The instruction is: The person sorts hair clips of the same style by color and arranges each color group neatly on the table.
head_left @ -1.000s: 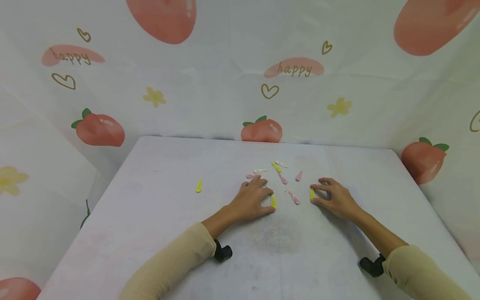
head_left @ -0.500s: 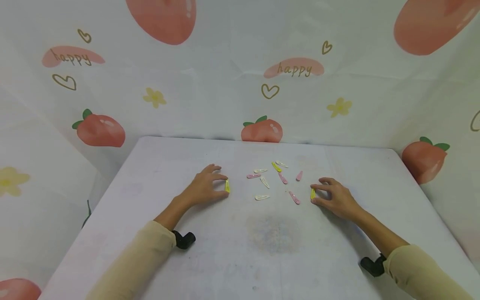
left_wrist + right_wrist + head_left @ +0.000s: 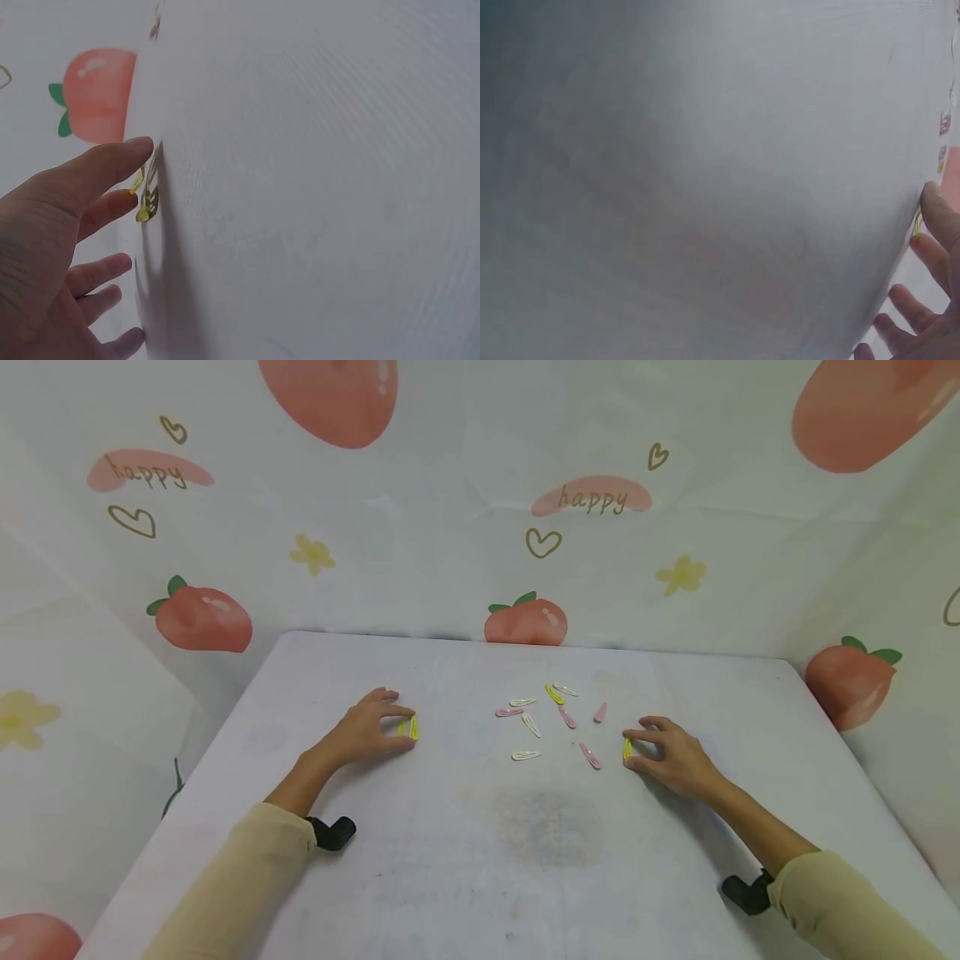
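My left hand (image 3: 366, 727) pinches a yellow snap hair clip (image 3: 413, 728) end to end between thumb and forefinger, low over the table's left half. Right beside it, partly behind the fingers, is a second yellow clip (image 3: 401, 728). In the left wrist view the two yellow clips (image 3: 152, 204) overlap by the fingertips, the other fingers spread. On the other side, my right hand (image 3: 670, 755) holds another yellow hair clip (image 3: 627, 748) the same way, at the tabletop; only a sliver of this clip (image 3: 917, 224) shows in the right wrist view.
Between the hands lie loose clips: several white ones, one of them a near white clip (image 3: 526, 756), several pink ones, such as a pink clip (image 3: 590, 756), and a yellow clip (image 3: 554, 694) at the back. A peach-print curtain (image 3: 420, 577) hangs behind the white table (image 3: 450, 877).
My left hand has carried its yellow clip leftward from the scattered clips to the yellow clip lying at the left, uncovering white clips in the middle. The right hand has stayed put.
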`<state>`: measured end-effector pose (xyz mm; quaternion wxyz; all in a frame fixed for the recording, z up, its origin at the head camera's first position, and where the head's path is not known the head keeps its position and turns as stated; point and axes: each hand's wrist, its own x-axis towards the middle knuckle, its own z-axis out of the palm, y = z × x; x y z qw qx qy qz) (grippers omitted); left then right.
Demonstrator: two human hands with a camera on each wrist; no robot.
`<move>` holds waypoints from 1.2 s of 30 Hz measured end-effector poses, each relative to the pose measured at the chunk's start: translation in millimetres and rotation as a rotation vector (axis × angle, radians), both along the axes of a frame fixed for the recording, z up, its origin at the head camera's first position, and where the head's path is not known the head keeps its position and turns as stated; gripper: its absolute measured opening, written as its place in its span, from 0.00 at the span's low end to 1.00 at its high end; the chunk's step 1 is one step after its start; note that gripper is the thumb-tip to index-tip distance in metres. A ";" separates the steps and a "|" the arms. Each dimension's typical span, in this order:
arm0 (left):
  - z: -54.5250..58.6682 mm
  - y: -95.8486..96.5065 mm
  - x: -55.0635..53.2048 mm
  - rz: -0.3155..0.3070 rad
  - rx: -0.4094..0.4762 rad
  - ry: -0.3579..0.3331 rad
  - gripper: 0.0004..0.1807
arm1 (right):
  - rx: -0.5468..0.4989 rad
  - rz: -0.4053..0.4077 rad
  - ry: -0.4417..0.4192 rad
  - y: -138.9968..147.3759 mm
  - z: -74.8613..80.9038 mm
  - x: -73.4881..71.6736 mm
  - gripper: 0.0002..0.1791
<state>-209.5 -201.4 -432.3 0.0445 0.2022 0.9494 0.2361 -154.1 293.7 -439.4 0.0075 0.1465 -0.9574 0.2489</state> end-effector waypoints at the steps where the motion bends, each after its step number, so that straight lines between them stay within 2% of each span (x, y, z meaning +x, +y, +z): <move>1: -0.5 -0.8 -0.2 0.000 0.000 0.000 0.26 | -0.001 -0.001 -0.001 0.1 0.0 0.0 0.27; 9: -6.2 -4.9 -1.8 -0.014 -0.015 0.014 0.27 | 0.001 -0.009 -0.007 -0.1 -0.5 0.2 0.28; 21: -2.9 -3.2 1.4 -0.026 -0.033 0.016 0.28 | 0.003 -0.006 0.003 0.0 0.1 -0.2 0.27; 26: -3.7 -3.4 1.4 -0.039 -0.029 0.023 0.29 | 0.005 -0.005 0.032 -3.9 0.3 -2.9 0.27; 31: -4.2 -3.7 1.8 -0.043 -0.036 0.030 0.28 | -0.036 0.023 0.081 -29.1 7.3 -15.6 0.27; 36: -4.2 -4.6 2.5 -0.041 -0.040 0.021 0.29 | -0.076 0.068 0.029 -75.9 20.5 -33.7 0.28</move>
